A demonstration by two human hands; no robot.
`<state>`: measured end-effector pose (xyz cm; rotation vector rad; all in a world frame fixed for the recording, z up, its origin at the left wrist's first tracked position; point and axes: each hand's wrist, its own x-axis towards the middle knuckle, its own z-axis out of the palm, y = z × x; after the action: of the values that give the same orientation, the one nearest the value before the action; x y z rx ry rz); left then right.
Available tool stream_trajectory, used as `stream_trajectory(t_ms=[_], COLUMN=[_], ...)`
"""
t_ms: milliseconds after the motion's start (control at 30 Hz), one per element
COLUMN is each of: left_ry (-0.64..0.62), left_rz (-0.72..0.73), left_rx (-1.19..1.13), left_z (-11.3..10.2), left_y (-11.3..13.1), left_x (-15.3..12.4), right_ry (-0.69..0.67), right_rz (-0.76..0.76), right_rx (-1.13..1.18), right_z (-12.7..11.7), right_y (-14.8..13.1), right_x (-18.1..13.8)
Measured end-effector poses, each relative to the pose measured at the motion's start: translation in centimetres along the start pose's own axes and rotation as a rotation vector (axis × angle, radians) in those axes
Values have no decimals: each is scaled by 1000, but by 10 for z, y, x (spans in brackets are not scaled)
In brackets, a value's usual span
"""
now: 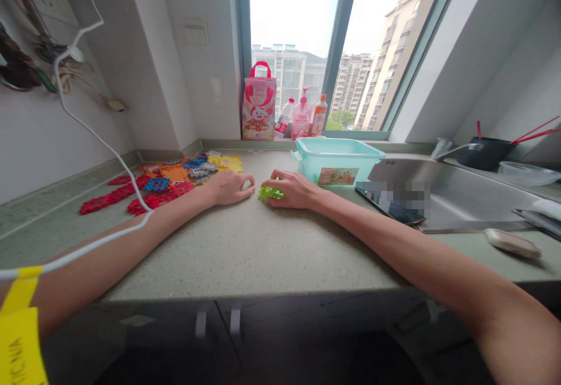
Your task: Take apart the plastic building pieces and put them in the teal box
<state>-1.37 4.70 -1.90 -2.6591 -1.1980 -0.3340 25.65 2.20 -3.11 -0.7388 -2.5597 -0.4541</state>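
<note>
The right hand pinched a bright green openwork piece between its thumb and fingers, near the middle of the pale speckled surface; whether it was one piece or several stacked, I could not tell. Just across from it, the left hand held nothing that showed, its fingers curled round toward the thumb with a gap left between them. Beyond the left hand and forearm, a loose heap of notched pieces spread in red, orange, blue, grey and yellow. A turquoise tub with a picture label stood behind the right hand, beside the steel sink. A dark flat device lay at the sink's near left edge. Under the window stood a pink bag and three bottles. A white cable crossed in front of the left forearm.
</note>
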Motion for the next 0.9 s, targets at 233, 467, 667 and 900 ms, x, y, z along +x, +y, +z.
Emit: stream_trajectory(t_ms=[233, 467, 667, 900], left_ry=[-20, -29, -31, -43], left_rz=[4, 12, 10, 5], left_rx=[-14, -19, -23, -25], left_z=[-1, 0, -1, -3], left_y=[-1, -2, 0, 1], left_x=[0, 1, 0, 1], right_ry=[235, 331, 371, 222], right_rz=[73, 523, 760, 845], right_rx=[-239, -228, -230, -267], right_z=[-45, -66, -71, -69], right_y=[27, 48, 53, 52], right_x=[-2, -9, -10, -6])
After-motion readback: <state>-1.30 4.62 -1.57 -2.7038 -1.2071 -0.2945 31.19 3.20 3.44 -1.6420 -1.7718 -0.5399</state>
